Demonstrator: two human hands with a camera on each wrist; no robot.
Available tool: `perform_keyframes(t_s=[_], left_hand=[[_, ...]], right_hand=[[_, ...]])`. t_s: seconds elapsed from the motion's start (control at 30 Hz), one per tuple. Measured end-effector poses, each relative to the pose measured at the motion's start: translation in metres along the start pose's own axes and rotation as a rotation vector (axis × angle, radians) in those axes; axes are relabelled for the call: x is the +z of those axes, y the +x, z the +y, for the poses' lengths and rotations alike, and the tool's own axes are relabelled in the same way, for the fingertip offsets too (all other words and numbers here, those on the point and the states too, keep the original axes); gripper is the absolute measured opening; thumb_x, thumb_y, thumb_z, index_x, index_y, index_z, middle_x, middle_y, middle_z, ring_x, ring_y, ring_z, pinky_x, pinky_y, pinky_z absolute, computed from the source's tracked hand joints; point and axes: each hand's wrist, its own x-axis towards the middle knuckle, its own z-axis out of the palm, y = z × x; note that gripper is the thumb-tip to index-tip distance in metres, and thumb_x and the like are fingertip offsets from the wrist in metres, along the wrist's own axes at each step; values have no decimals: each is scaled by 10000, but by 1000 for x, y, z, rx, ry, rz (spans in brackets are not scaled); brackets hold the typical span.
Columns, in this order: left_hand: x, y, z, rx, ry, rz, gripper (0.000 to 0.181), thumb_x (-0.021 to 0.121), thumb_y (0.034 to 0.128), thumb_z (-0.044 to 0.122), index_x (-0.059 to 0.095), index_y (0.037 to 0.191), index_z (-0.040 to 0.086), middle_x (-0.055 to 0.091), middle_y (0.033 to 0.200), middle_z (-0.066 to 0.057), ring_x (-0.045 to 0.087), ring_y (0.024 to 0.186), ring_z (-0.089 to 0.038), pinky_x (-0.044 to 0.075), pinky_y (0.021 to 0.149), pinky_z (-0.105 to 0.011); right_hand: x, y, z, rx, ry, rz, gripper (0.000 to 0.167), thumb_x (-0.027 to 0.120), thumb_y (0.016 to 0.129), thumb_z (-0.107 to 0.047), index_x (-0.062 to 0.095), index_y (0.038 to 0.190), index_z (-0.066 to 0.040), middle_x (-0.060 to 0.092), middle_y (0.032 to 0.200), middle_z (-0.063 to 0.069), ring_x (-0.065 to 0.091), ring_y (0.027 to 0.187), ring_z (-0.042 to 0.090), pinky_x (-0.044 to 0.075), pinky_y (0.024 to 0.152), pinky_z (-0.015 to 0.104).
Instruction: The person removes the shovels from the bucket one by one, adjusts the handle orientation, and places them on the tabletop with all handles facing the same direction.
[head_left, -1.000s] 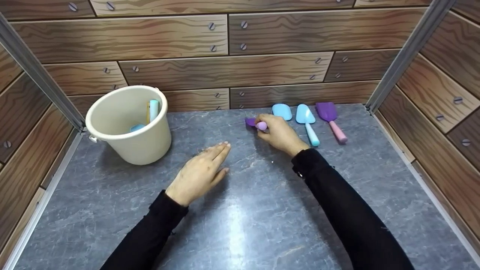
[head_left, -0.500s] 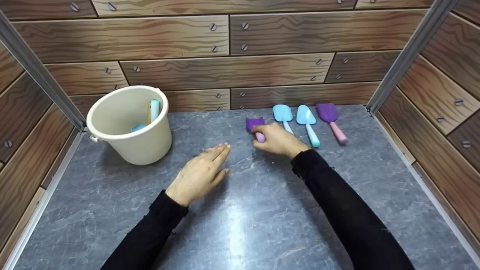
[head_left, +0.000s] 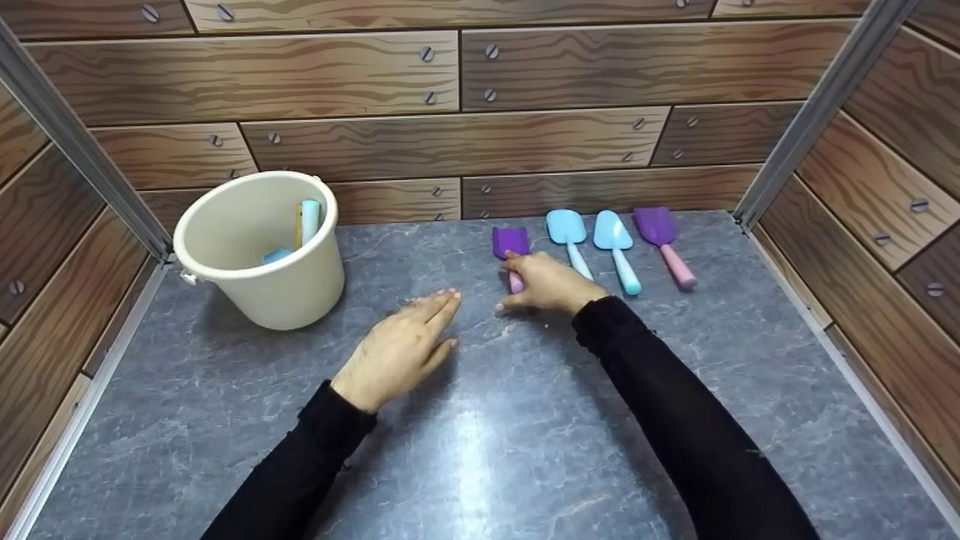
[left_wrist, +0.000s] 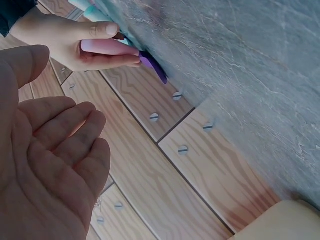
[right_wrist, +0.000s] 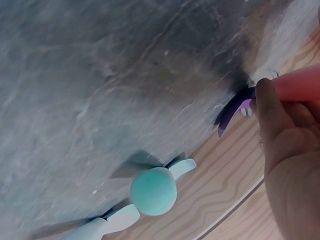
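My right hand [head_left: 551, 281] holds a small toy shovel [head_left: 511, 242] with a purple blade and pink handle, index finger over its neck. In the left wrist view, the pink handle [left_wrist: 110, 47] lies between thumb and fingers. The right wrist view shows fingers on the handle [right_wrist: 300, 84] and the curved blade [right_wrist: 235, 109] at the table. My left hand [head_left: 394, 349] holds nothing, fingers extended and thumb apart. To the right lie a square blue shovel [head_left: 565, 226], a pointed blue trowel [head_left: 613, 231] and another purple shovel [head_left: 655, 225] with pink handle.
A cream bucket [head_left: 289, 296] stands at the left, with a turquoise handle [head_left: 310, 219] and a blue piece [head_left: 276, 256] visible inside. Wood-patterned walls [head_left: 555, 139] enclose the grey marbled table [head_left: 450, 450] at the back and sides.
The held shovel has swung from upright-looking to blade flat at the back, handle toward me. My right hand has moved slightly nearer. My left hand stays still.
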Motion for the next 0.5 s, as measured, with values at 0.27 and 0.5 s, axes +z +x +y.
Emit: perform_keyframes(t_s=[0.27,0.5], left_hand=[[-4,-1,2,-7,14,-20,680,693,1193,312,495,1741,-38,585,1769,-238,623,1625,-416,537,1355,-587],[-5,-1,0,-17,-20,-35,689,693,1191,308,483,1744,-45,571,1774,-253,608,1634,-435,520,1366,-610]], right_hand=[[0,7,2,38,24,32,870,992,958,-352,621,1644,33,745,1548,265,768,1311,420,627,1224,595],[2,9,2,46,23,22,892,979,980,-334,577,1668,67,478,1789,360,585,1624,515,476,1407,599]])
